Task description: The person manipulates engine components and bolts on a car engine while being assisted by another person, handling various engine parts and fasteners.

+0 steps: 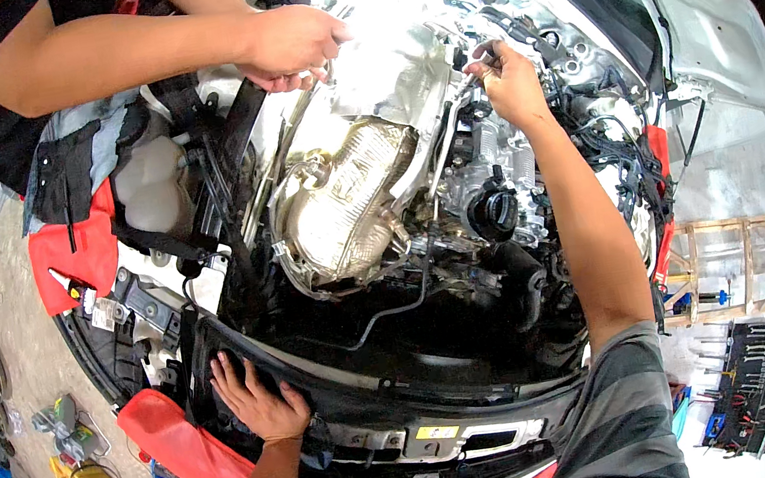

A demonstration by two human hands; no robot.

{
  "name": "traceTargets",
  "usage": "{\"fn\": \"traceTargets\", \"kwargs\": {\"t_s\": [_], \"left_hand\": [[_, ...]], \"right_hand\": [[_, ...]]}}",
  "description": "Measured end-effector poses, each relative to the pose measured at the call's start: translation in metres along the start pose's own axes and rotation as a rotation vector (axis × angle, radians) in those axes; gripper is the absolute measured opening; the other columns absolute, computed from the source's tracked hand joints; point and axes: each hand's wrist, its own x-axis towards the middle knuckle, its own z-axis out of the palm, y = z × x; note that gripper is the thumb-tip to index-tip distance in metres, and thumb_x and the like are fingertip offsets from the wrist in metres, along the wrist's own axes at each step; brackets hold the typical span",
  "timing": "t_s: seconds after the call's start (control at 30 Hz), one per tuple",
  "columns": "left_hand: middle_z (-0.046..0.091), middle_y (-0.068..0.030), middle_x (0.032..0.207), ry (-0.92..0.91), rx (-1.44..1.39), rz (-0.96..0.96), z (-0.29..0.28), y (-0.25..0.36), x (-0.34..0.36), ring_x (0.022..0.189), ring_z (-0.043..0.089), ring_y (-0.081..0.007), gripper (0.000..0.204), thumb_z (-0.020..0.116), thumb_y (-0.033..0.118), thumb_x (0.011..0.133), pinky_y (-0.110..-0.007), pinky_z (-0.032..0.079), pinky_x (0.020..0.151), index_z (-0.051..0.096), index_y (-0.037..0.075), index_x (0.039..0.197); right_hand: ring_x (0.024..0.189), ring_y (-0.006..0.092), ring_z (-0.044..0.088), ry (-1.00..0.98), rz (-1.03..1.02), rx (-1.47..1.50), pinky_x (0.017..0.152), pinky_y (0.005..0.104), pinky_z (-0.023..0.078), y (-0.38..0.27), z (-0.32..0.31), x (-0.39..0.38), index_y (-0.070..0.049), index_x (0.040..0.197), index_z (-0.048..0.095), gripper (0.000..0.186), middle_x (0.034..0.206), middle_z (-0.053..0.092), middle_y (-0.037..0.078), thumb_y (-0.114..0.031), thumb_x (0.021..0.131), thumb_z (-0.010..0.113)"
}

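Left hand (258, 399) lies flat, fingers spread, on the black front panel (370, 411) below the engine (365, 192). Right hand (510, 84) pinches something small above the engine; item unclear. A co-worker's hand (292, 45) reaches in at upper left.

Head camera looks steeply down, close over the engine bay (383, 239).

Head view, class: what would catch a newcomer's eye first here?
The crinkled silver heat shield gleams at the centre of the open engine bay. Above it to the right, the person's right hand reaches among black cables, while the left hand lies flat on the black front panel below. A co-worker's hand works in from the upper left.
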Motion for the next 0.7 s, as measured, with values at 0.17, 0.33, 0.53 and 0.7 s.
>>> {"fn": "traceTargets", "kwargs": {"t_s": [0.17,0.33,0.53,0.7], "left_hand": [[0.032,-0.0292,0.143,0.016,-0.018,-0.001,0.001,0.000,0.001,0.134,0.026,-0.0501,0.056,0.047,0.028,0.080,-0.061,0.019,0.109,0.041,-0.004,0.126],[0.032,-0.0293,0.143,0.023,-0.031,-0.001,0.004,-0.001,0.000,0.134,0.026,-0.0496,0.059,0.050,0.027,0.076,-0.060,0.017,0.110,0.043,-0.004,0.126],[0.032,-0.0291,0.143,0.020,-0.034,-0.007,0.004,-0.001,0.000,0.135,0.025,-0.0493,0.059,0.050,0.026,0.075,-0.061,0.017,0.110,0.043,-0.003,0.126],[0.031,-0.0288,0.143,0.006,-0.036,-0.027,0.003,0.000,0.000,0.135,0.025,-0.0492,0.060,0.051,0.025,0.074,-0.061,0.016,0.110,0.043,-0.003,0.125]], "right_hand": [[0.076,0.0300,0.068,-0.156,-0.175,-0.047,0.071,0.0378,0.051,-0.010,-0.002,0.016,0.001,0.094,0.064,0.021,0.081,0.069,0.018,-0.017,0.083,0.068],[0.079,0.0375,0.066,-0.222,-0.115,-0.579,0.074,0.0432,0.051,-0.044,-0.003,0.026,0.000,0.094,0.066,0.035,0.080,0.067,0.022,-0.033,0.081,0.070],[0.090,0.0375,0.063,-0.220,-0.402,-0.603,0.084,0.0436,0.048,-0.027,0.004,0.030,0.002,0.102,0.059,0.026,0.088,0.066,0.023,-0.017,0.084,0.060],[0.089,0.0380,0.063,-0.445,-0.249,-0.456,0.081,0.0440,0.048,-0.042,-0.001,0.038,0.003,0.097,0.059,0.017,0.087,0.065,0.023,-0.008,0.084,0.057]]}}
